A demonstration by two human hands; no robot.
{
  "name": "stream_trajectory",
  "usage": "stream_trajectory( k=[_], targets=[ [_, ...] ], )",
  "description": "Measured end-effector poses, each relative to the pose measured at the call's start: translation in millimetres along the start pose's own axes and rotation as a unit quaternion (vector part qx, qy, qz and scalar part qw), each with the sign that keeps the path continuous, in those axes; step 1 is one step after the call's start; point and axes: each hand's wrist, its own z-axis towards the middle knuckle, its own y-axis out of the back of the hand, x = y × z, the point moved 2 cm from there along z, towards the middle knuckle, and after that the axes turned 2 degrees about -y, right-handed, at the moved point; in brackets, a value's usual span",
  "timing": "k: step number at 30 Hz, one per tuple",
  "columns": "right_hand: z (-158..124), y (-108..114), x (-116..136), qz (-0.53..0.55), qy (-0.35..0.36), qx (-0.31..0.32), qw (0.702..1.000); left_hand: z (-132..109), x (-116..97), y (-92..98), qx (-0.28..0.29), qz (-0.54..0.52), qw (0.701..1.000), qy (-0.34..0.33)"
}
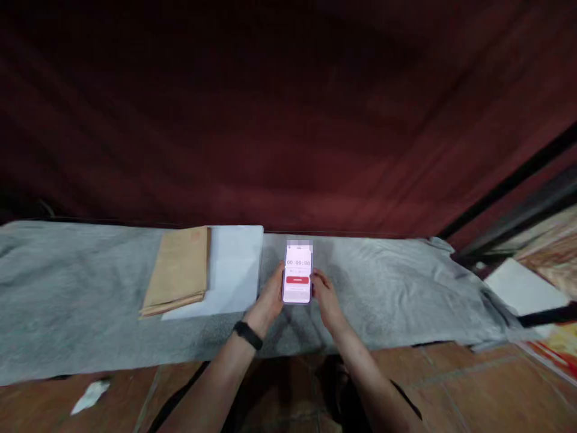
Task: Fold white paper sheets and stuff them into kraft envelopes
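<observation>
Lit phone (298,273), zeroed timer, red button; clamped edgewise between left hand (269,302) and right hand (326,300), each grip closed.

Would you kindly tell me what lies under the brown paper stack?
A white sheet pokes out beneath the brown paper stack, on the grey cloth. How far it runs underneath is hidden.

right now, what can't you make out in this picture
Head view: small print on the phone, blurred and too small.
Head view: some fingers of the left hand and right hand, hidden behind the phone.
Head view: part of the white sheet, covered by the brown paper stack.
</observation>
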Motion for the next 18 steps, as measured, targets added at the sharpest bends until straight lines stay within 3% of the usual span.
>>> stream_trajectory(
  k=[8,18],
  targets=[
    [-2.9,2.3,6.4,-0.002,-0.017,-0.018,1.0,-5.4,1.0,-6.2,-0.006,-0.016,1.0,0.006],
    [-10.6,13.9,-3.2,-0.012,0.0,-0.02,1.0,-10.3,12.5,-3.9,-0.004,-0.005,1.0,0.011]
  ],
)
